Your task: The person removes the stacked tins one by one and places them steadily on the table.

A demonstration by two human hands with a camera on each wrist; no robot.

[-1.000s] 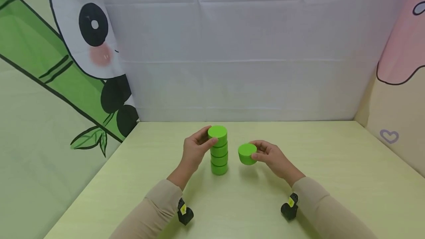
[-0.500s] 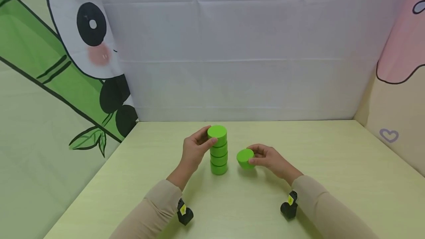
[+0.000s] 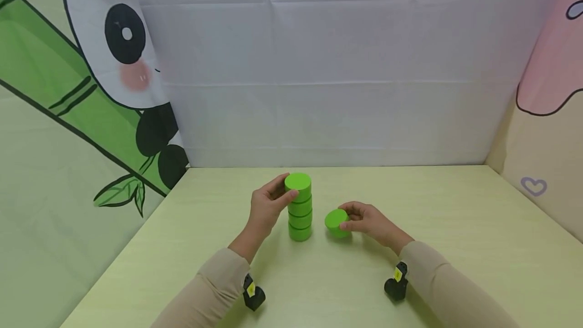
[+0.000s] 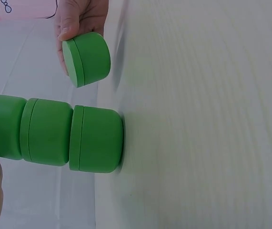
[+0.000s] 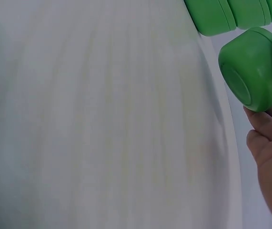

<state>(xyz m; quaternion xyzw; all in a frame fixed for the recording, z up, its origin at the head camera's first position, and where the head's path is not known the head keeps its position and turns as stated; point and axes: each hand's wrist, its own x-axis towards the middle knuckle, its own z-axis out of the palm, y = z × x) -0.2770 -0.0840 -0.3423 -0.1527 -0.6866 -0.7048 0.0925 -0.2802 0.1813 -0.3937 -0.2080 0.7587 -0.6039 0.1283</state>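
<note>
Several small green round lidded jars (image 3: 300, 210) stand one on another in an upright stack on the table. My left hand (image 3: 265, 210) grips the topmost jar (image 3: 298, 182) from the left, thumb in front and fingers behind. To the right of the stack, my right hand (image 3: 371, 222) pinches a single green jar (image 3: 336, 221) between thumb and fingers. That jar (image 4: 89, 58) is tilted and held just off the table, apart from the stack. Its round base (image 5: 236, 83) shows in the right wrist view, where part of the hand is cut off.
The pale wood-look table (image 3: 319, 287) reaches back to a white cloth backdrop (image 3: 337, 90). A panda-and-bamboo print (image 3: 118, 130) covers the left wall, and a pink cartoon print (image 3: 551, 65) the right. Small black cameras (image 3: 253, 292) sit at both wrists.
My right hand has lowered its jar towards the table, a little nearer to me, and tipped its top leftwards and towards me. My left hand and the stack stay in place.
</note>
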